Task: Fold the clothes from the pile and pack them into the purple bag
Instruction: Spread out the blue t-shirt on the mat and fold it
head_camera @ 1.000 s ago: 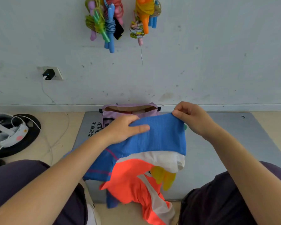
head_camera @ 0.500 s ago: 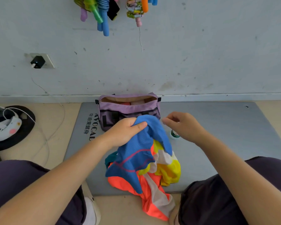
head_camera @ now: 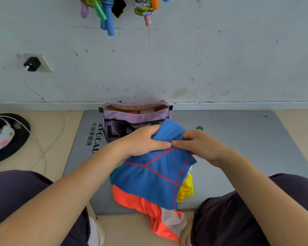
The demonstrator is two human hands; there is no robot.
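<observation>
A blue garment with pink seam lines hangs in front of me, bunched at its top edge. My left hand grips that bunched top, and my right hand pinches it right beside, fingertips of the two hands touching. Under the blue piece lies the pile: an orange and white garment and a yellow one. The purple bag stands unzipped against the wall just behind my hands, with folded pink and red cloth inside.
A grey mat with black lettering covers the floor under the bag and pile. A black round object with a white headset and cable lies at left. Coloured ropes hang on the wall. A small green cap shows behind my right hand.
The blue garment was held spread wide between both hands; my right hand let go, then came back in, and both hands now hold the bunched top together. The view tilted down.
</observation>
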